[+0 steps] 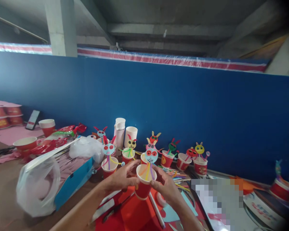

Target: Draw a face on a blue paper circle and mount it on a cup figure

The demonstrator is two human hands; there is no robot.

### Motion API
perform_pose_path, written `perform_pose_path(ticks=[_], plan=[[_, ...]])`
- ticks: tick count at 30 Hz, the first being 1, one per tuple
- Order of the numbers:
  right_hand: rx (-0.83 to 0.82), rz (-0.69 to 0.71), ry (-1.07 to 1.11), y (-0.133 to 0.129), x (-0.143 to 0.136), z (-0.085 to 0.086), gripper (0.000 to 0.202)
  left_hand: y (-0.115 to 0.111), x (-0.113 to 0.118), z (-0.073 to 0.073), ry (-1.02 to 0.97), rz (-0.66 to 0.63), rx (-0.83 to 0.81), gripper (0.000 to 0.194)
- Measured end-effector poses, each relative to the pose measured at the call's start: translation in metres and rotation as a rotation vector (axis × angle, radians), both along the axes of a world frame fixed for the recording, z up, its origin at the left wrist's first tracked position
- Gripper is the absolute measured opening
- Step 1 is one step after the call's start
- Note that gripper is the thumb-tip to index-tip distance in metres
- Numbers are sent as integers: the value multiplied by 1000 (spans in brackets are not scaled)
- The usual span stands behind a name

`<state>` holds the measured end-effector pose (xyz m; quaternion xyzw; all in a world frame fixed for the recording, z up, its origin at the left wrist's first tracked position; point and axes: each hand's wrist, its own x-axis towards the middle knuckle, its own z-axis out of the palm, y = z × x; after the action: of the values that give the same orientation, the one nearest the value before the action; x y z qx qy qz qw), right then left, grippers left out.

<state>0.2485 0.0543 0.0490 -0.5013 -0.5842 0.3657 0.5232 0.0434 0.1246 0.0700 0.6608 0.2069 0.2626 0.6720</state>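
Observation:
Between both hands is a red paper cup [143, 190] with a white inside, raised over red paper [132, 210]. My left hand [122, 176] grips its left side, thumb near the rim. On the opposite side, my right hand [165, 183] closes on it in the same way. A light blue round paper face [151, 155] with red eyes stands up from the cup on orange, yellow and purple strips. Just left of my left hand is another red cup [109, 167] with a blue face and red ears. A white rod [157, 210] lies below my right hand.
More decorated cups line the blue partition [183, 106], including a yellow-faced one [200, 166]. Left are a blue box [74, 183] in clear plastic, a red bag [62, 133] and stacked cups [47, 126]. A white flask [119, 134] stands behind. Scissors [114, 210] lie in front.

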Motion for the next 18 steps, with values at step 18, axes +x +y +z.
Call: perform_pose_path(ticks=[18], plan=[[10,13,20,-10,2,15,64,-4,-17,40,-11,357,55,25]])
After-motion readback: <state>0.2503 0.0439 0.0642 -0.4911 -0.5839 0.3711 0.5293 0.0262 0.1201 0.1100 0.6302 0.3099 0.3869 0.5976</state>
